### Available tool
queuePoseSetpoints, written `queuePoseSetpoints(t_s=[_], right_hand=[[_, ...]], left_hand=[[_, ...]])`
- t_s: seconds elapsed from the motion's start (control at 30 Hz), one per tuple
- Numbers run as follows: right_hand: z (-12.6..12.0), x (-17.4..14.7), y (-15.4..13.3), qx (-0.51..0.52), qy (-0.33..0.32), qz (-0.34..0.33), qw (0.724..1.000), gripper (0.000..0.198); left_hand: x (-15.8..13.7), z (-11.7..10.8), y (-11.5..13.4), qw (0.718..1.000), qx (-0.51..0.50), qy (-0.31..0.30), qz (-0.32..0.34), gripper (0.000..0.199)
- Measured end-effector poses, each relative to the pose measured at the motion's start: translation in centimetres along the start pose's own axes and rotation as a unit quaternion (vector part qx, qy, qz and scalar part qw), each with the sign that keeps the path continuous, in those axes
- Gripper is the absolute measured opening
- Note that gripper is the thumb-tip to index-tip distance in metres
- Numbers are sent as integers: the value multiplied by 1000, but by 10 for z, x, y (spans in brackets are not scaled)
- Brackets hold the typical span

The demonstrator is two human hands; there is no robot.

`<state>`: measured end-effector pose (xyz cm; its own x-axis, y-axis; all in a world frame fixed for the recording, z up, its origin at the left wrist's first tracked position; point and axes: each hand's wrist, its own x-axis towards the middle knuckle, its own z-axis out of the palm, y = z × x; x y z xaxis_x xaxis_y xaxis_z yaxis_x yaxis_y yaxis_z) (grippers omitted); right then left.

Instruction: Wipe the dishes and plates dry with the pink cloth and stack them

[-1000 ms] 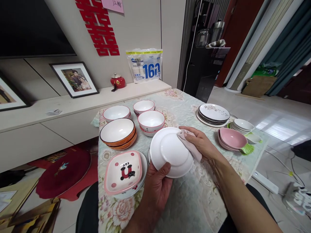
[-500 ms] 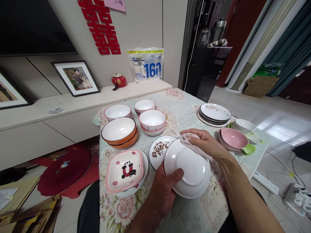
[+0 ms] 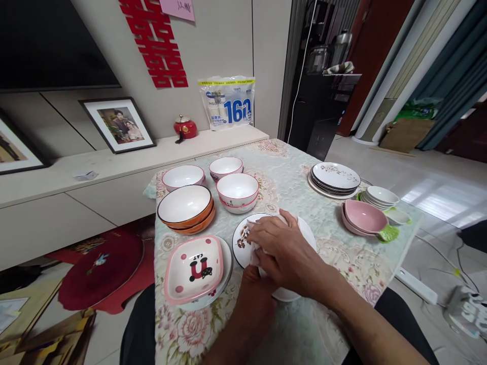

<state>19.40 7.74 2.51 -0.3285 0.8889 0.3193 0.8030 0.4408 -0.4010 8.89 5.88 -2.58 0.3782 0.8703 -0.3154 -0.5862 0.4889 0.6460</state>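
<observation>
A white plate (image 3: 307,234) is held over the table, its underside facing up, mostly covered by my hands. My left hand (image 3: 255,294) grips its near left edge; the fingertips are hidden. My right hand (image 3: 283,248) presses a pale pink cloth (image 3: 254,257) against the plate's left side, the fingers bent over the cloth. Beneath lies a flower-patterned plate (image 3: 240,241) with a dark rim. To the left, a square pink-rimmed cat dish (image 3: 194,268) rests on a round white plate (image 3: 227,263).
Stacked orange bowls (image 3: 186,208) and red-rimmed bowls (image 3: 238,188) stand at the back left. On the right are a stack of plates (image 3: 335,177), pink bowls (image 3: 365,217) and small white bowls (image 3: 382,196). A cabinet (image 3: 167,152) adjoins the table's far edge.
My right hand with the cloth has swept from the plate's upper right edge across to its left side. The plate has shifted slightly left and upward.
</observation>
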Motion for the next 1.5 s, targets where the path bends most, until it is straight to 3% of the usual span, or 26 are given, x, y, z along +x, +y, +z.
queuePoseSetpoints(t_s=[0.17, 0.23, 0.33, 0.43, 0.57, 0.67, 0.77, 0.83, 0.93, 1.03, 1.13, 1.2, 1.3, 1.4, 1.5], right_hand=[[-9, 4, 53, 107, 92, 140, 980, 34], [-13, 3, 74, 145, 118, 235, 954, 33], [-16, 0, 86, 149, 134, 292, 935, 35], [-14, -2, 71, 95, 146, 241, 955, 38], [-10, -1, 31, 14, 140, 86, 986, 36], [-7, 0, 10, -13, 102, -12, 995, 32], [-5, 1, 10, -4, 83, -47, 995, 32], [-5, 1, 24, 19, 101, -10, 995, 33], [-9, 2, 54, 72, 132, 113, 982, 37], [-14, 1, 79, 122, 133, 227, 957, 38], [-14, -1, 84, 115, 137, 271, 946, 38], [-11, -2, 74, 67, 152, 248, 955, 38], [-6, -2, 47, 6, 163, 132, 978, 38], [-4, -1, 25, -38, 136, 4, 990, 35], [-2, 1, 23, -48, 101, -47, 993, 34]], left_hand=[[2, -6, -1, 999, -22, -35, -2, 52], [3, -9, 0, 999, -10, -31, 8, 52], [3, -9, 2, 999, -6, -35, 14, 51], [2, -8, 1, 999, -8, -45, 17, 47], [1, -7, -2, 998, 0, -58, 0, 36], [1, -7, -2, 998, 11, -55, -6, 21], [1, -8, -2, 999, 4, -46, -5, 21], [1, -7, -3, 999, -5, -38, -5, 33], [1, -7, -2, 999, -12, -35, 6, 48], [1, -8, 0, 999, -15, -30, 17, 50], [2, -9, 2, 999, -12, -26, 23, 53], [2, -8, 2, 999, -8, -33, 21, 53], [2, -8, 1, 999, -13, -47, 11, 47], [1, -7, -1, 999, -20, -49, 1, 39], [1, -7, 0, 998, -34, -44, -2, 39]])
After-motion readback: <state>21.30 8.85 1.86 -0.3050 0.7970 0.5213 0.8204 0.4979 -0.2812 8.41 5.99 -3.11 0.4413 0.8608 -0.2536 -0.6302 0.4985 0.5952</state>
